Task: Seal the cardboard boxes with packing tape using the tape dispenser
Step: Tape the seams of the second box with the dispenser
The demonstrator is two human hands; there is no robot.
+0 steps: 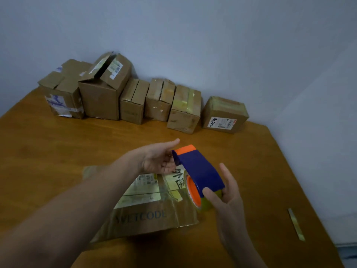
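Gripping the tape dispenser [199, 169], right hand [229, 202], fingers half hidden behind it; left hand [158, 159] spread open alongside.

A brown wooden table [48, 151] carried everything. Nearest the person lay a large cardboard box [150, 219] with printed lettering and pale labels on its top. Beyond the large box, along the table's far edge by the wall, stood a row of six smaller boxes [133, 101]. Among them, an open-flapped box [102, 93] stood second from the left. A labelled box [225, 115] stood at the right end, slightly apart from the others. Well right of the large box lay a loose pale strip of tape [296, 224].
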